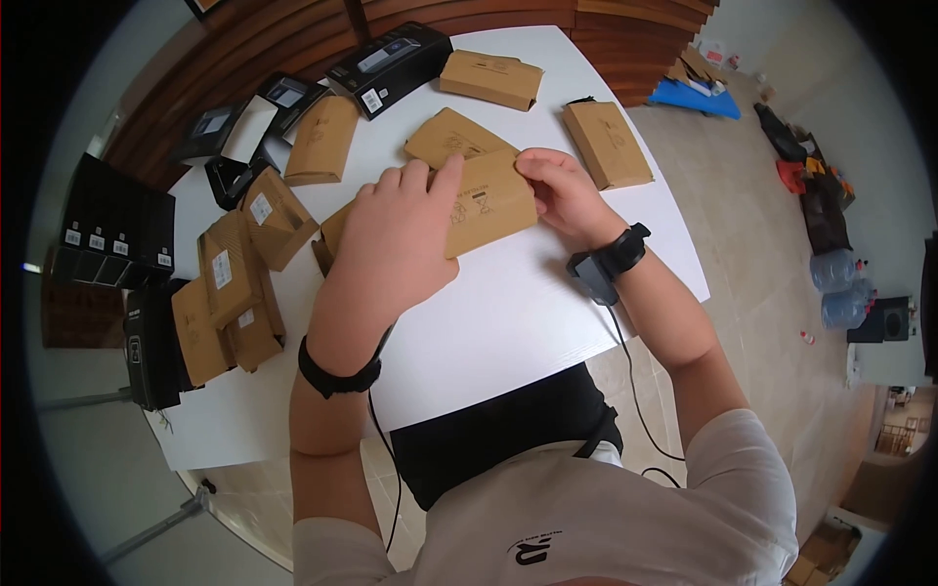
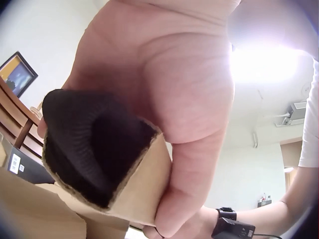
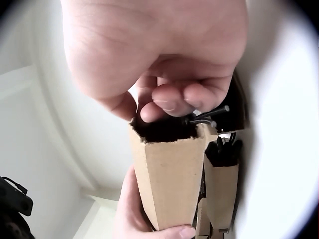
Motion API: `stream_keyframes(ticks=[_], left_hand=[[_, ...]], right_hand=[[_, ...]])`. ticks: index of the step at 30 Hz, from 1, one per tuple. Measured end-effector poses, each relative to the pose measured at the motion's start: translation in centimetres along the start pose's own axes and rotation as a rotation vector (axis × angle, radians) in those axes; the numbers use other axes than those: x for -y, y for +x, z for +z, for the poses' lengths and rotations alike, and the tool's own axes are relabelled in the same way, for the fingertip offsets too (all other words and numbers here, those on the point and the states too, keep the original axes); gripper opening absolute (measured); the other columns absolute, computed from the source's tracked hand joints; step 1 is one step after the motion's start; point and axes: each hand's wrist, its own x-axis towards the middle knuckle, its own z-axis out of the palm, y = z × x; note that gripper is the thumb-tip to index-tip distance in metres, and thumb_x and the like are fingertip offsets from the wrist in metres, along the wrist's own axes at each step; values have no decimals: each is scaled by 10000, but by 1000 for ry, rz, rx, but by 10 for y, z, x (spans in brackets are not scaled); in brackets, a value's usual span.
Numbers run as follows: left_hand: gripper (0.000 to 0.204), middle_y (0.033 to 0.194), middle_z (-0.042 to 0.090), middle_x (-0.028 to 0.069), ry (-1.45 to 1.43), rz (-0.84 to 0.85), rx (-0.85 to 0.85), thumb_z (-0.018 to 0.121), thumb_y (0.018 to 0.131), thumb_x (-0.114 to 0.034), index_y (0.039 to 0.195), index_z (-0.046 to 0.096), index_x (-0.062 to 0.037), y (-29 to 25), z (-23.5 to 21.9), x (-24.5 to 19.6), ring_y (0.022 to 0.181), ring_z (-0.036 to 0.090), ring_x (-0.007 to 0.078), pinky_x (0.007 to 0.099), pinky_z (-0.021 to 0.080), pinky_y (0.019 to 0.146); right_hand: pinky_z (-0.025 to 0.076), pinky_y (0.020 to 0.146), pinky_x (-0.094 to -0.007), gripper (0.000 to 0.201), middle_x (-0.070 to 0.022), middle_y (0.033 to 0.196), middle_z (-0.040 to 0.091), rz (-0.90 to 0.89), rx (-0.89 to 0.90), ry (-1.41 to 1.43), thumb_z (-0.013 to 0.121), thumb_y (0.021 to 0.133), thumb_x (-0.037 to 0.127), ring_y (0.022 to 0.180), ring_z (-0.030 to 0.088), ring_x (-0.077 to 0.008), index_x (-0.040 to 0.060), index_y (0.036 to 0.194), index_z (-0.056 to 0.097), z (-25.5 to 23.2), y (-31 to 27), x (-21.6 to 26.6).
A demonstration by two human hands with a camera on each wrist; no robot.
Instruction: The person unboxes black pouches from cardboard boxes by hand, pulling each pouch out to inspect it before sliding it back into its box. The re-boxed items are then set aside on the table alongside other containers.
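A brown cardboard sleeve box [image 1: 495, 217] with printed symbols is held over the white table by both hands. My left hand [image 1: 403, 230] grips it from above, fingers across the top and thumb along the near side. In the left wrist view, a black thing [image 2: 75, 144] fills the box's open end. My right hand [image 1: 572, 193] pinches the rim at the other end. The right wrist view shows its curled fingertips [image 3: 169, 99] just inside that opening, the thumb at the edge. Behind the held box lies another cardboard box [image 1: 454, 135], and black cable ends [image 3: 224, 144] poke out of a neighbouring box.
More cardboard boxes lie at the back [image 1: 490, 80], right [image 1: 608, 145] and left [image 1: 233, 269] of the white table [image 1: 547, 303]. Black product boxes [image 1: 389, 68] stand at the back and far left. Cables [image 1: 625, 361] hang from both wrist cameras.
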Motion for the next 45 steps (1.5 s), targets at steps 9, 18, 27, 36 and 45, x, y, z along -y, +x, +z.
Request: stream_keyframes(ticks=[9,18,27,36,45], left_hand=[[770,1083,597,121,-27,-36,-73,754,653,-78,1377,495,-32,-8,-12,18,1026,575,281,376,474,893],[799,1101,586,120,-72,-18,-27,753,640,-77,1395,490,-68,-8,-14,17,1077,564,310,399,478,927],[803,1133,596,125,-103,-34,-76,761,644,-88,1399,486,-94,-8,-16,23,1098,564,324,413,486,931],[811,1148,594,140,-122,-62,-28,769,656,-99,1411,472,-95,-5,-14,18,1112,561,334,422,486,931],[826,1178,598,143,-142,-29,-143,783,658,-123,1422,469,-93,-8,-20,26,1099,563,343,428,487,939]], right_hand=[[373,566,-187,194,43,738,589,101,-63,-406,602,965,134,611,461,-27,26,1107,679,15,-3,2],[360,550,-180,179,63,759,581,100,20,-538,614,964,126,626,466,-9,27,1099,679,0,-2,-4],[351,537,-194,186,51,674,541,72,-16,-562,616,972,176,578,440,-24,60,826,620,11,-4,-1],[338,535,-199,158,36,671,529,-5,-96,-455,580,958,137,577,429,-36,46,833,614,4,-2,-8],[378,571,-243,191,13,698,505,-187,-294,-199,536,964,225,612,470,-99,58,890,590,-6,3,1]])
